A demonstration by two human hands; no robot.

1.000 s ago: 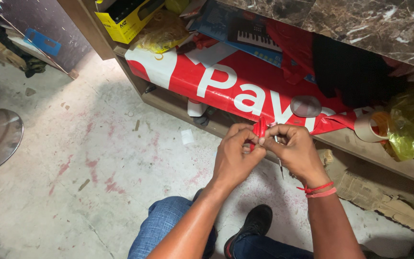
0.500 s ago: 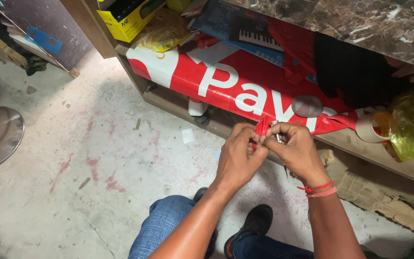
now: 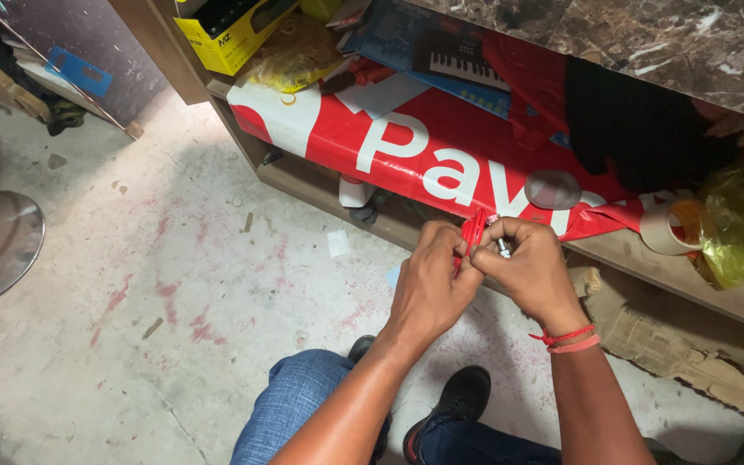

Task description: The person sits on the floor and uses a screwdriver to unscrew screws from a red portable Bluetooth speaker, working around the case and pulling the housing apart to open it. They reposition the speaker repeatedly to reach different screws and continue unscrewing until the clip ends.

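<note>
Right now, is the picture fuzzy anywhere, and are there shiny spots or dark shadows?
Head view: mostly sharp, with even, soft light. The two hands, left hand and right hand, and the small red plastic piece are clear. The dark marble countertop shows pale glare patches. Shadow darkens the wooden shelf under the red printed banner.

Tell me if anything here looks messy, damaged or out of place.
Yes. A red banner droops crumpled over the shelf edge. Torn cardboard lies on the floor under the shelf, and paper scraps dot the stained concrete floor. Both hands, left hand and right hand, pinch a small red piece.
</note>
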